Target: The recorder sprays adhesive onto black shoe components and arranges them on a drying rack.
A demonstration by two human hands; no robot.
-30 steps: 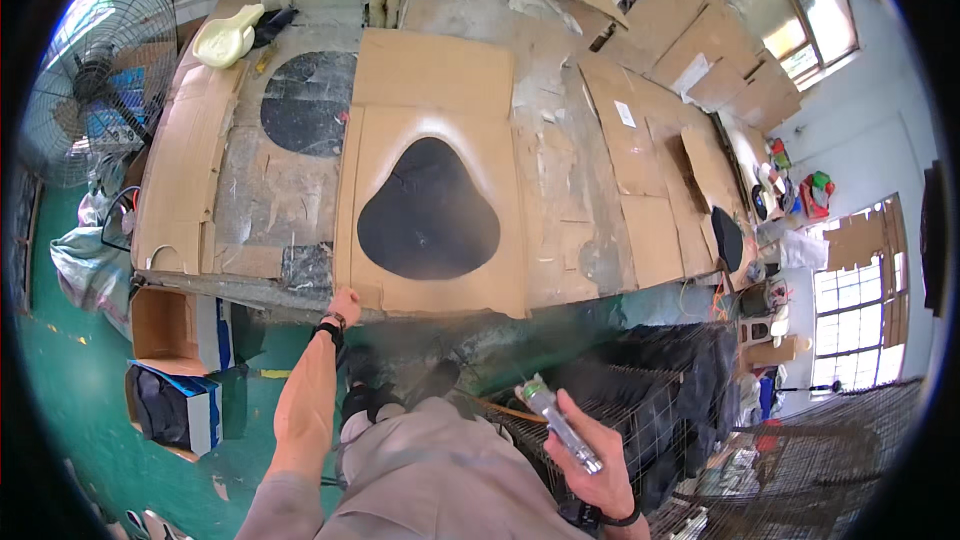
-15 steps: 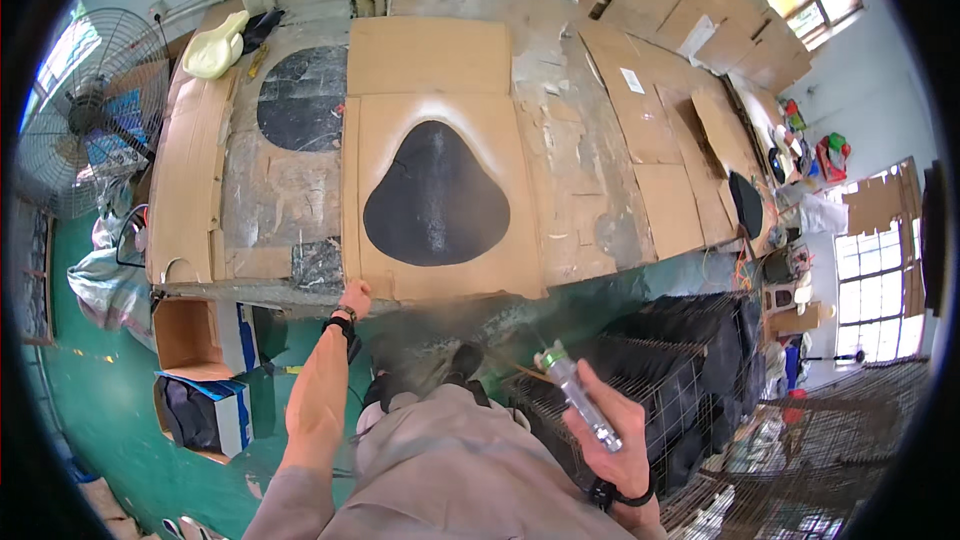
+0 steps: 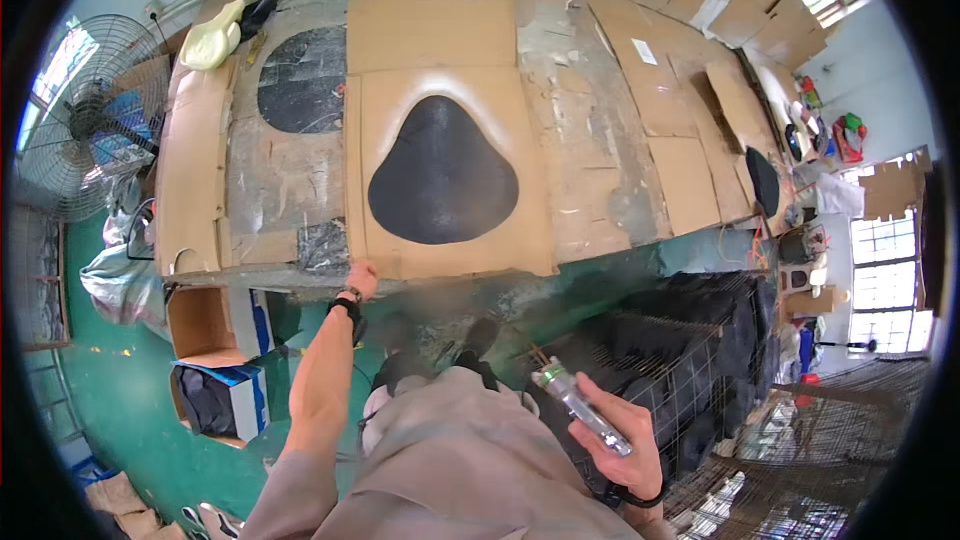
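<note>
Black rounded-triangular panel on a flat tan cardboard sheet
Left arm outstretched, the left hand curls at the sheet's near-left corner, whether pinching I cannot tell; bodyward of its near-right corner, the right hand wraps its fingers around a silver cylindrical tool.

Black panel, rounded triangle, narrow end up, broad end down; lying flat, upper centre of frame, surface faintly glossy. Under it, brown cardboard sheet, upright rectangle, crease across upper part; whitish haze on it around panel's top and upper sides. Silver handheld tool, slim, green ring near upper-left end; held tilted, lower right of centre, well apart from panel.
</note>
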